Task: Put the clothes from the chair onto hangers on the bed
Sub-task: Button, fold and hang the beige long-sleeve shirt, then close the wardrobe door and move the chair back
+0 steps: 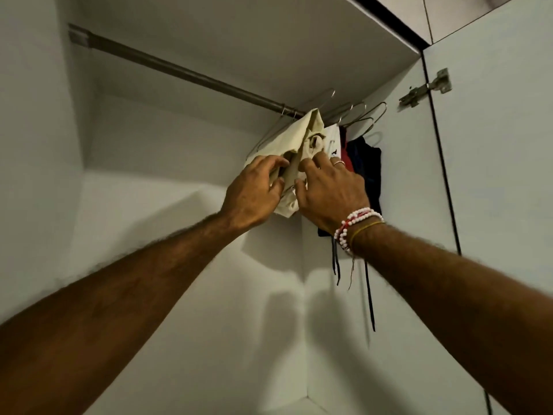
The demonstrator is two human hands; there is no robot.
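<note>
Where my arms are: both stretched up and forward into the wardrobe (143, 223), meeting at the right end of the rail.
Right wrist: red-and-white bead bracelets (354, 224) beside a thin yellow band, and a ring (339, 163) on one finger.
Left hand (254, 194): fingers curled into the left side of the cream garment (294, 139), gripping a fold of it.
Right hand (332, 190): thumb under and fingers over the same cloth from the right, holding it.
Cream garment: bunched and creased on a wire hanger, hung from the rail, leftmost of the row. Chair and bed are out of view.
How I'd do it well: I judge this to be straightening cloth on its hanger. I'd hold one side firm and draw the other down and out until the folds drop. Then I'd check both ends sit level on the wire and let go gently, so the hook doesn't jump off.
What to watch: the neighbours hang right against it, so a hard tug could drag them along or tip the thin wires.
Neighbours: a white garment (333, 139) just beside the cream one, then a red garment (345, 154), then a dark garment (366, 163) nearest the door, with dark cords (369, 295) dangling below.
Hangers (363, 115): thin wire, hooks crowded together on the rail (179, 70).
Door (493, 175): open, with a metal hinge (426, 88).
Writing: none I can read. A small dark mark on the white garment is too small to make out.
</note>
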